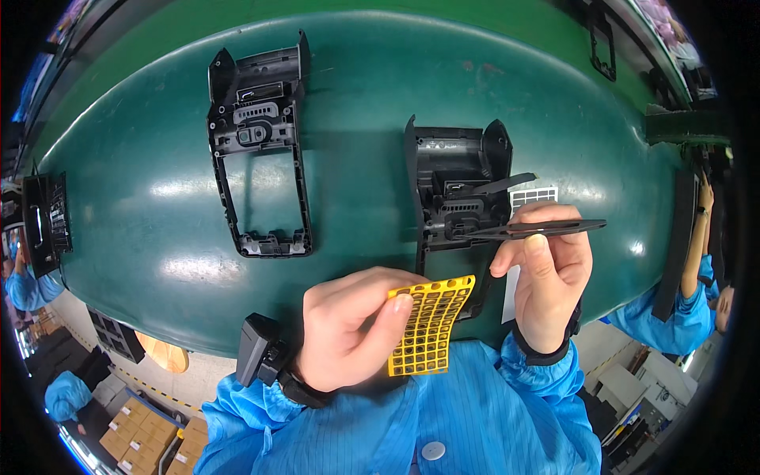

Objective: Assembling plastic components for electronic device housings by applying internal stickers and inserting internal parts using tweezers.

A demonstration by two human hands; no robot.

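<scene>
My left hand (348, 321) pinches a yellow sheet (459, 294) with rows of small dark pads on it, thumb in front, and holds it upright near my chest. In my right hand (550, 273) are black tweezers (546, 229), gripped between thumb and fingers, their tips pointing left. Behind the tweezers lies a black plastic housing (455, 170) with an open frame at its near end, partly hidden by my hands and the sheet. A dark strip (507, 184) crosses its right side. Whether the tweezer tips touch the housing, I cannot tell.
A second black housing (257, 131) lies farther left on the green table (356, 103). Beside my right hand is a white gridded sheet (537, 195). Another dark part (49, 214) stands at the left edge, a black frame (603, 49) at the far right. Co-workers in blue (657, 317) sit at the sides.
</scene>
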